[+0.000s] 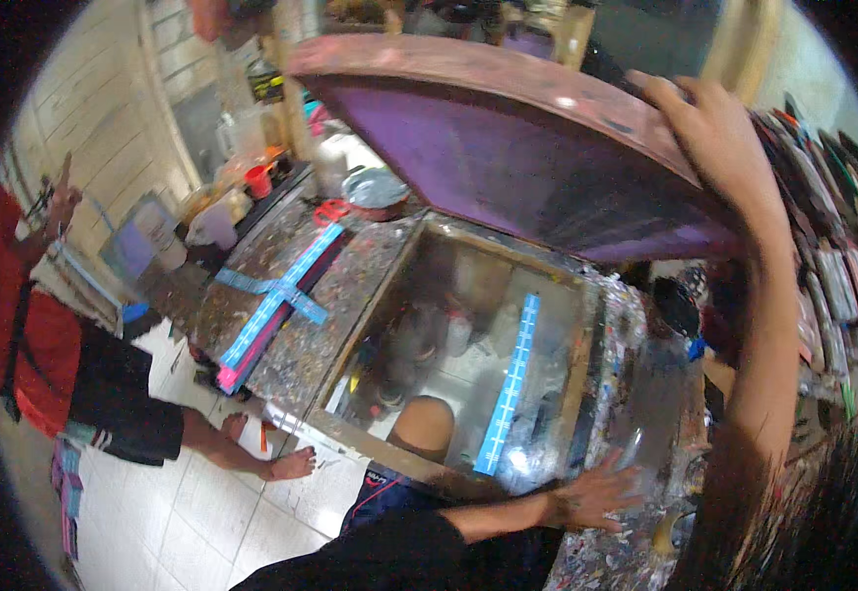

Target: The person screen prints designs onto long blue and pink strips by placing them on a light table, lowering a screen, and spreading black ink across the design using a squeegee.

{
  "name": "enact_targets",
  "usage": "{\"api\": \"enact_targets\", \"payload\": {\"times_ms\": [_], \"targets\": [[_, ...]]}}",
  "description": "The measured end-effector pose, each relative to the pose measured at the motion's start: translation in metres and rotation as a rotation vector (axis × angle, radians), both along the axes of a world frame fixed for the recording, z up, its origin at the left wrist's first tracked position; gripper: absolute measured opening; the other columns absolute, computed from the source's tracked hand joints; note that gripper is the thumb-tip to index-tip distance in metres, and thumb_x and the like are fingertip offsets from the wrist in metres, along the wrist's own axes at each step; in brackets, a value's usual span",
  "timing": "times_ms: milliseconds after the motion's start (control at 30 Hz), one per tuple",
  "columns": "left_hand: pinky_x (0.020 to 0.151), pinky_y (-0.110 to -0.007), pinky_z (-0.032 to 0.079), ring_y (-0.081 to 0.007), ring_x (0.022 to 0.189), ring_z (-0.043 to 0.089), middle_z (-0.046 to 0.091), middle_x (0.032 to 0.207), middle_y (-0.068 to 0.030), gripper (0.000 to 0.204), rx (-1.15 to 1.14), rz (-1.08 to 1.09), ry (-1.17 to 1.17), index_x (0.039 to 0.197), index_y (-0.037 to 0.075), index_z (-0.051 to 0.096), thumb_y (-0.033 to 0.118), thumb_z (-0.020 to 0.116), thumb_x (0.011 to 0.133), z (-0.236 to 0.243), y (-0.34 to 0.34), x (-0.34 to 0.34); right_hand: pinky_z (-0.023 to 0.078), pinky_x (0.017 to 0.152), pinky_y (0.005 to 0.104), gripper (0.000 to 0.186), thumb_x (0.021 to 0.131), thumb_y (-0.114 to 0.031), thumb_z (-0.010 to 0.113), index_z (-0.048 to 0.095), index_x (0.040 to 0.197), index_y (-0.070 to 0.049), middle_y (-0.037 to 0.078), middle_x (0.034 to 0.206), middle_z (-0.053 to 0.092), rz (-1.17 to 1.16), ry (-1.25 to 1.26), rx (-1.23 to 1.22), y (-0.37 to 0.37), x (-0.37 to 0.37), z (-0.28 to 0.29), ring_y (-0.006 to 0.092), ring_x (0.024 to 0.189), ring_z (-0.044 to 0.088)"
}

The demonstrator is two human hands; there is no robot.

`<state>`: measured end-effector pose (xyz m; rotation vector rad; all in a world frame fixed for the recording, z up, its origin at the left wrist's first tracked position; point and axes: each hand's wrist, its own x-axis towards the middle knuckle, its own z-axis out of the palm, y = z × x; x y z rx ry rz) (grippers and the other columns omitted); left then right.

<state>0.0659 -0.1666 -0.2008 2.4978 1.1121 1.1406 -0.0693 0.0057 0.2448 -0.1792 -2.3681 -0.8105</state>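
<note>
My right hand (699, 123) grips the top edge of a raised screen frame (468, 74) with purple mesh (527, 177). My left hand (591, 492) has its fingers spread low over the paint-spattered table edge, right of a framed glass panel (458, 364); whether it touches is unclear. A blue strip with white markings (503, 384) lies lengthwise on the glass. On the spattered worktop (325, 315) to the left, more blue strips (301, 266) lie crossed over pink and dark strips.
Another person in a red top (10, 345) stands barefoot at the left. A bowl (375, 192), red scissors (330, 210), a red cup (258, 180) and other containers crowd the back left. Stacked narrow boards (823, 197) fill the right side, beside a dark pot (675, 305).
</note>
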Motion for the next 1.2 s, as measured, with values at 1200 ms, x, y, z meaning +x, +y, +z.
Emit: {"api": "enact_targets", "payload": {"times_ms": [1200], "targets": [[0.126,-0.059,-0.003,-0.0208,0.156,0.027,0.042,0.163,-0.006,0.072,-0.327,0.422,0.412,0.158,0.009,0.042,0.053,0.05,0.1,0.012,-0.066,-0.25,0.055,0.089,0.0499,0.032,0.1,-0.02,0.049,0.071,0.123,-0.016,0.03,0.103,0.069,-0.307,-0.118,-0.216,-0.025,-0.002,0.04,0.0435,0.101,0.07]]}}
